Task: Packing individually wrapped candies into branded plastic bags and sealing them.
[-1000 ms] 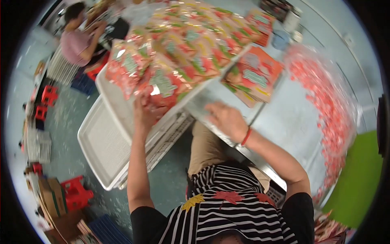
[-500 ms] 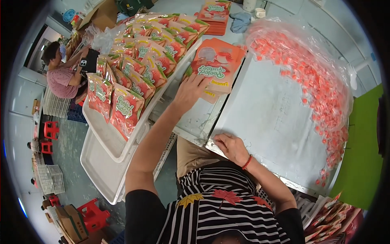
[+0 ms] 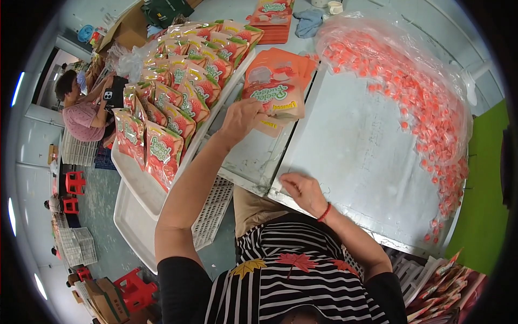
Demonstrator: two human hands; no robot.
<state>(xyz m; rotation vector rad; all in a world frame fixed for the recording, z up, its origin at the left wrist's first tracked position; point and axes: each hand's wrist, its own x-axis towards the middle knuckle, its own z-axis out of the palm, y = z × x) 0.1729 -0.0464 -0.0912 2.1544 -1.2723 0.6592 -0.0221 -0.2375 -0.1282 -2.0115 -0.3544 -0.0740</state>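
A fanned stack of flat orange printed pouches [image 3: 278, 81] lies on the metal table left of the pale work board. My left hand [image 3: 242, 120] is closed on the near edge of the top pouch [image 3: 274, 98], fingers and thumb pinching it; that edge is lifted and bends up from the pouches below. Over the near left corner of the work board [image 3: 356, 146], my right hand [image 3: 304, 192] hovers with its fingers curled together and nothing showing in them. Small red wrapped sweets [image 3: 404, 102] are heaped along the board's far and right sides, partly under clear plastic film.
On my left, a white tray [image 3: 129, 171] holds rows of filled upright pouches [image 3: 186, 81]. Another pouch stack [image 3: 271, 21] and a blue cloth [image 3: 308, 24] lie at the back. A seated person [image 3: 83, 105] works at far left. Red stools [image 3: 137, 289] stand on the floor.
My left hand has drawn toward me and pinched the top pouch's near edge, lifting it off the stack. The right hand stays nearly in place. The whole view has shifted slightly.
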